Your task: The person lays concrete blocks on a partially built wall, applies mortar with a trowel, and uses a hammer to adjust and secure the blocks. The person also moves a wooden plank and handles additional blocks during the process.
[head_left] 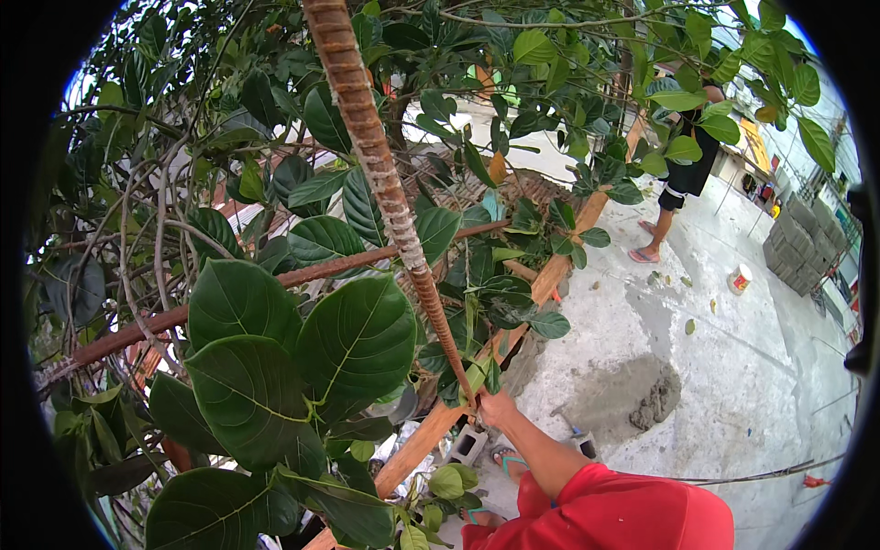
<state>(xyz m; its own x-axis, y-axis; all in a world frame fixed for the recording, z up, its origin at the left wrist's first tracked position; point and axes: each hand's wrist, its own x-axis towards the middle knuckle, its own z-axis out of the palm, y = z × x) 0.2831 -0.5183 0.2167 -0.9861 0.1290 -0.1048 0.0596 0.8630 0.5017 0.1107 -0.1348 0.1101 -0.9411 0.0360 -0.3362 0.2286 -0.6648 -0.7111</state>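
My right hand [497, 409] reaches in from the lower right in a red sleeve [623, 509]. It is closed at the edge of a long wooden plank [431, 438], right beside the low end of a rusty ribbed steel bar [385, 183]. Its fingertips are hidden, so what lies in its grip does not show. The bar slants from the top of the view down to the plank. A second rusty bar [174, 317] crosses behind it. Large green leaves [353, 335] fill the left side. My left hand is out of view.
Below my arm are sandalled feet [507, 463] and a hollow concrete block [468, 445]. A patch of wet cement [623, 399] lies on the concrete floor [724, 367]. Farther off are a white bucket [740, 279], stacked grey blocks [807, 243] and a standing person [687, 174].
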